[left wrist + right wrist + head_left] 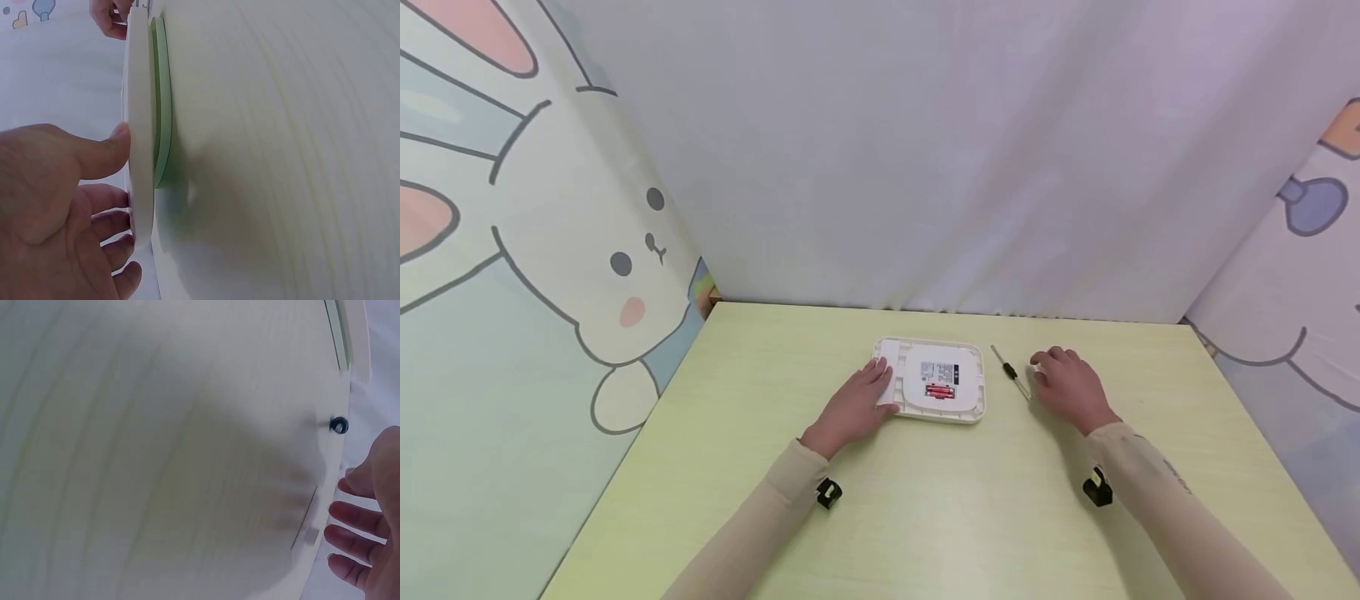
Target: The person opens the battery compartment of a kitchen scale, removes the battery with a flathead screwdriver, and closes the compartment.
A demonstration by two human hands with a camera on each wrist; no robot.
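Note:
A white, flat, round-cornered device [943, 415] lies on the table with a printed label and red batteries [940, 391] in an uncovered compartment facing up. My left hand [859, 402] rests on its left end, fingers spread over the surface and thumb near the front edge. Right of the device lies a thin screwdriver [1010, 372] with a black middle. Beyond it my right hand [1070, 387] hovers low, fingers bent and apart in the right wrist view. A small pale piece [312, 535] is on the table by those fingertips; its kind is unclear.
The pale yellow table [940, 517] ends at a plain light curtain [925, 167] behind. Cartoon-printed cloths [550, 250] hang on the left and right sides. Under the device, a green layer [163, 106] shows in the left wrist view.

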